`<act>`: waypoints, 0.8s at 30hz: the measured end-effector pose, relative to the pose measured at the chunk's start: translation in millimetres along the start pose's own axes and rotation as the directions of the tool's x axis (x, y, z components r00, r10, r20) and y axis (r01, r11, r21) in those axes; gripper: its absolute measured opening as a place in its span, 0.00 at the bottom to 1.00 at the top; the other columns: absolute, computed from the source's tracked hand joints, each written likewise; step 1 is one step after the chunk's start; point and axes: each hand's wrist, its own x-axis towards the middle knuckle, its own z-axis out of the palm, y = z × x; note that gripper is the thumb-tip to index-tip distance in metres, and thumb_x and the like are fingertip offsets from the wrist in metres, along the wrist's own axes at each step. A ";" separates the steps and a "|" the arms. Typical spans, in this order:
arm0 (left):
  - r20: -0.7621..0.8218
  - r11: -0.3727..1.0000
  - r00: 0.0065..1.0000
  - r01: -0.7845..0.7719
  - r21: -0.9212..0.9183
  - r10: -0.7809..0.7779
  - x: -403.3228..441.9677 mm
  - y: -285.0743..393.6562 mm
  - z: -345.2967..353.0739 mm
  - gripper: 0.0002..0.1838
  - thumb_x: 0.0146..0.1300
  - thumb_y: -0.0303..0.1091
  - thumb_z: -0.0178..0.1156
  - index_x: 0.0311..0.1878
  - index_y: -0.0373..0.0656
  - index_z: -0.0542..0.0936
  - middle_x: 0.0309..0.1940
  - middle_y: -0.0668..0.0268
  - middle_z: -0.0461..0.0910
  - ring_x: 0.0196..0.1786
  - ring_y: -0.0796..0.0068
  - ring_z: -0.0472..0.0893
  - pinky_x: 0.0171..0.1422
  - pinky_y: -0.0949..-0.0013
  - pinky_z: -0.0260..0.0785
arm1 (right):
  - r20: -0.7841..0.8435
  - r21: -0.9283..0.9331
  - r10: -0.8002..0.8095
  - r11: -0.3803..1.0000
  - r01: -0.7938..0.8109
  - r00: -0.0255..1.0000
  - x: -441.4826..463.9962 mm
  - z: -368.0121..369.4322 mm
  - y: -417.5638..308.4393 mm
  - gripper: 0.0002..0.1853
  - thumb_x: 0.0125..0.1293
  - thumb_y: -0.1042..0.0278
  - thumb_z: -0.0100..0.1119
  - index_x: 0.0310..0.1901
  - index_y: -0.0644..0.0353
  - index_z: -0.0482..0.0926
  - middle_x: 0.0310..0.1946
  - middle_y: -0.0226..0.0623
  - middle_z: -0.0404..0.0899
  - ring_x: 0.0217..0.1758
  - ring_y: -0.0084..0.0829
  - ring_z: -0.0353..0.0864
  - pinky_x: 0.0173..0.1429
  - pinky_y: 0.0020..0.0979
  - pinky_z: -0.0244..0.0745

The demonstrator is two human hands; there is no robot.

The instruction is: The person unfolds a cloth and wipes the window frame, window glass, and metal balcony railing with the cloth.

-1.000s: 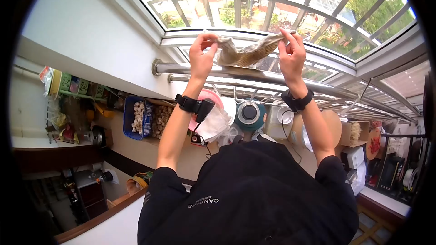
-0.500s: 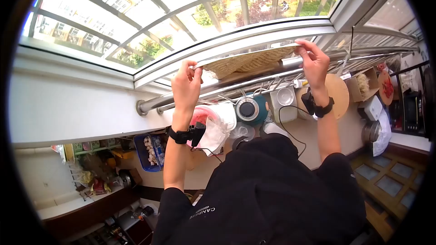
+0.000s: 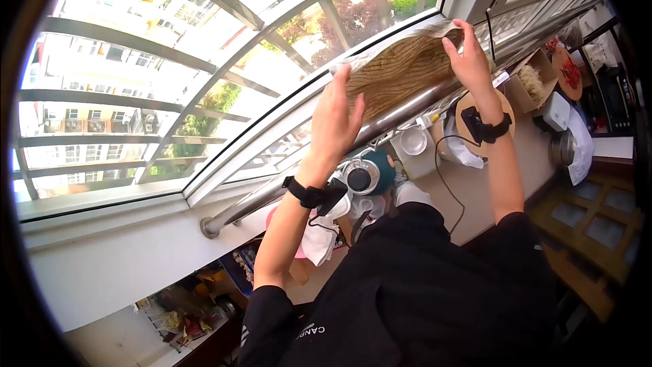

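A brown cloth with a wavy line pattern and a pale edge hangs over the metal rail beside the window. My left hand is at the cloth's left end, fingertips touching its upper edge and the thumb spread away from them. At the other end, my right hand has its fingers bent around the upper corner, holding it between thumb and fingers. Each wrist wears a black strap with a small device.
Below the rail stand a teal pot with a dark round lid, a clear container and a round board. A cardboard box sits farther right. Window bars fill the upper left.
The view has turned and shifted. More of the cloth's patterned face shows, spread along the rail. My left thumb has parted from the fingers, while the right hand stays at its corner.
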 end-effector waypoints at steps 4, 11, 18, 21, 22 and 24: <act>0.300 0.964 0.930 -0.250 0.096 0.211 7.5 -16.9 57.4 0.44 0.60 0.31 0.66 0.77 0.37 0.57 0.64 0.43 0.72 0.70 0.43 0.69 0.77 0.51 0.60 | 0.057 -0.019 -0.012 1.000 0.013 0.998 12.7 30.7 47.5 0.35 0.74 0.55 0.60 0.73 0.66 0.59 0.71 0.58 0.66 0.76 0.53 0.65 0.77 0.42 0.61; 0.346 0.967 0.925 -0.215 0.134 0.158 23.4 -16.6 67.2 0.50 0.57 0.33 0.67 0.80 0.34 0.53 0.66 0.45 0.68 0.73 0.45 0.64 0.81 0.51 0.54 | 0.108 -0.179 -0.114 0.975 0.132 0.988 13.8 34.6 55.7 0.42 0.73 0.52 0.60 0.76 0.71 0.52 0.72 0.62 0.64 0.76 0.57 0.63 0.78 0.44 0.58; 0.275 0.946 0.944 -0.244 0.212 0.182 18.1 -23.9 72.6 0.50 0.54 0.32 0.67 0.80 0.38 0.55 0.65 0.49 0.70 0.71 0.49 0.68 0.80 0.54 0.57 | 0.147 -0.319 -0.101 0.937 0.143 0.984 10.9 51.2 18.9 0.46 0.75 0.35 0.49 0.70 0.79 0.60 0.57 0.68 0.75 0.62 0.61 0.73 0.69 0.49 0.65; 0.217 0.924 0.946 -0.290 0.248 0.239 18.9 -32.5 72.0 0.48 0.51 0.28 0.66 0.78 0.39 0.59 0.61 0.52 0.73 0.68 0.54 0.72 0.77 0.57 0.62 | 0.071 -0.369 -0.207 0.903 0.219 0.976 1.7 67.3 -4.1 0.46 0.75 0.33 0.46 0.63 0.83 0.67 0.45 0.64 0.81 0.50 0.59 0.78 0.60 0.50 0.71; 0.216 0.932 0.946 -0.287 0.220 0.241 19.3 -35.0 70.3 0.47 0.51 0.28 0.66 0.77 0.39 0.60 0.61 0.53 0.74 0.67 0.53 0.72 0.76 0.57 0.63 | 0.082 -0.350 -0.219 0.907 0.233 0.972 -3.3 71.7 -12.9 0.46 0.75 0.33 0.46 0.63 0.83 0.68 0.45 0.64 0.81 0.49 0.58 0.79 0.60 0.49 0.71; 0.210 0.946 0.947 -0.279 0.163 0.243 20.5 -37.1 63.7 0.46 0.51 0.28 0.66 0.76 0.39 0.61 0.59 0.54 0.74 0.66 0.53 0.73 0.74 0.58 0.65 | 0.103 -0.309 -0.244 0.913 0.264 0.964 -17.9 78.6 -32.9 0.45 0.76 0.34 0.45 0.63 0.83 0.68 0.44 0.63 0.81 0.49 0.57 0.79 0.59 0.49 0.71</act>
